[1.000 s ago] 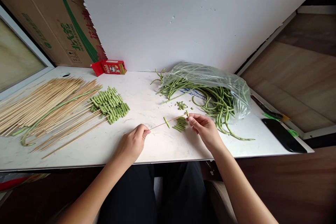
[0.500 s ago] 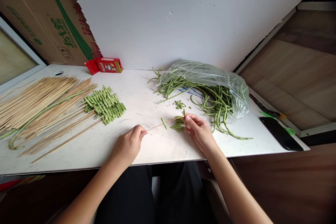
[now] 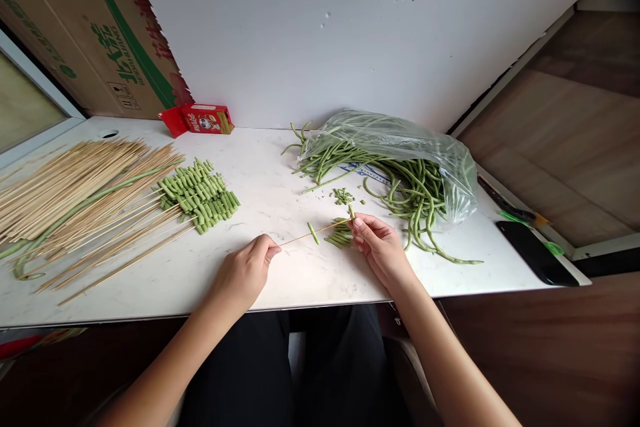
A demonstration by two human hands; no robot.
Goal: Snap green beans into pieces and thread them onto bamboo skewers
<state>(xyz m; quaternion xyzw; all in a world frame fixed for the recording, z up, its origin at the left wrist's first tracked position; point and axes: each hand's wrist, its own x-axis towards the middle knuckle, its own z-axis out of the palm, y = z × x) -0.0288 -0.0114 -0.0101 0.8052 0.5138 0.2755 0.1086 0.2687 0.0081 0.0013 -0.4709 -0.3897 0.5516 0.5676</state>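
Note:
My left hand [image 3: 249,268] pinches the near end of a thin bamboo skewer [image 3: 306,235] above the table. At the skewer's other end my right hand [image 3: 377,243] grips a short cut piece of green bean [image 3: 351,212], held upright against the tip; whether the tip has pierced it I cannot tell. Below the skewer lie a small row of cut bean pieces [image 3: 338,236], partly hidden by my right hand, and one loose piece [image 3: 313,233]. To the left, finished-looking skewers threaded with bean pieces [image 3: 203,197] lie stacked together.
Many bare skewers [image 3: 65,180] cover the table's left side, with a long bean [image 3: 95,197] across them. A plastic bag of long beans [image 3: 395,147] spills open at the back right. Bean trimmings [image 3: 343,196], a red box [image 3: 206,119], a phone [image 3: 536,252] and a knife [image 3: 505,203] also lie there.
Both hands keep their holds on the skewer and the bean piece, almost unmoved. The view has shifted slightly.

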